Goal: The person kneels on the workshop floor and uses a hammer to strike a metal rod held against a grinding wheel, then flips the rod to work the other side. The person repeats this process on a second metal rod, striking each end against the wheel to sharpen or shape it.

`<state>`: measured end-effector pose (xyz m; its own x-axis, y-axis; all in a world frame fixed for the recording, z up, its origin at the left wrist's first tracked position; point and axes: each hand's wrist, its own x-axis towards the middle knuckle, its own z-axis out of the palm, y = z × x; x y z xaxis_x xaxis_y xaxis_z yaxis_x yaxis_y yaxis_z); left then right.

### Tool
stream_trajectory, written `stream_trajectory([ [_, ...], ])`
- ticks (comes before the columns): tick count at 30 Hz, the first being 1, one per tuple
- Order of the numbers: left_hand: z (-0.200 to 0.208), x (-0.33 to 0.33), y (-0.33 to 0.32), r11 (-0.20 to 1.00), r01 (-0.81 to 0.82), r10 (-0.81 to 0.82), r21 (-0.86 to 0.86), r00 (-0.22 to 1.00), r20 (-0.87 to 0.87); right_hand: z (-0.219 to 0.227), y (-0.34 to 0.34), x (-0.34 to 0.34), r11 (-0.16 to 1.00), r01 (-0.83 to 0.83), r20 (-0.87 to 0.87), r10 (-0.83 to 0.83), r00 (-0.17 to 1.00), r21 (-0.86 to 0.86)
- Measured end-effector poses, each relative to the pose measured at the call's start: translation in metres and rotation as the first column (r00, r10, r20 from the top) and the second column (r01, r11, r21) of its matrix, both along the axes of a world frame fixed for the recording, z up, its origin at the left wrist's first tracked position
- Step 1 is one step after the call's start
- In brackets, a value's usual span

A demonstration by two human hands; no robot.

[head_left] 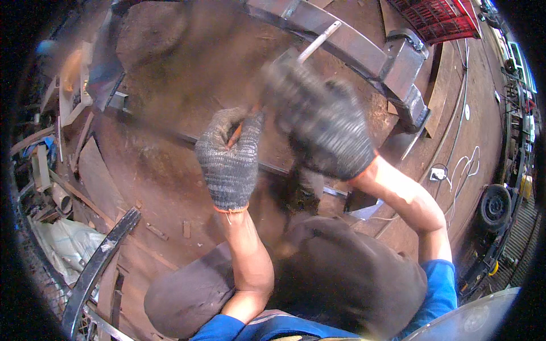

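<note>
My left hand (230, 156), in a grey knit glove with an orange cuff, is closed in a pinch in the middle of the view. Between its thumb and fingers shows a thin orange-brown piece (234, 136); its kind is unclear. Just to the right and slightly farther off is my right hand (324, 122), gloved alike, curled and smeared by motion. A pale, slim rod (319, 42) sticks out beyond its fingers and appears to be held there. What lies between the two hands is blurred.
A welded steel beam frame (355, 54) spans the far side, with a red plastic crate (435, 20) behind it. Scrap and a whitish sack (62, 247) lie at left beside a dark metal bar (102, 264). Cables (455, 113) and a small wheel (495, 207) are at right.
</note>
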<state>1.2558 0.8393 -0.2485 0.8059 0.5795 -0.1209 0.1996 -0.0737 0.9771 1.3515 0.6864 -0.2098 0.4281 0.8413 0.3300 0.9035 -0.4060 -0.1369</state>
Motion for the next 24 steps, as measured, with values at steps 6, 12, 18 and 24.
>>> stream_trajectory([
  [6, 0.009, 0.004, -0.008, 0.996, -0.037, 0.036, -0.085, 0.999, -0.016, -0.006, -0.03, 0.075, 0.961, 0.273, 0.271, -0.252, 0.929, -0.042],
  [12, 0.001, 0.001, -0.004, 0.995, -0.077, 0.073, -0.061, 0.995, -0.068, -0.01, -0.021, 0.061, 0.935, 0.319, 0.117, -0.304, 0.945, -0.152],
  [18, 0.005, 0.0, 0.003, 0.996, -0.088, 0.087, -0.014, 0.995, -0.058, -0.003, -0.001, 0.022, 0.976, 0.164, 0.002, -0.165, 0.986, -0.145],
  [24, 0.007, 0.0, 0.001, 0.998, -0.059, 0.059, 0.001, 0.998, -0.039, -0.017, -0.006, 0.033, 0.991, 0.129, 0.2, -0.123, 0.972, -0.018],
])
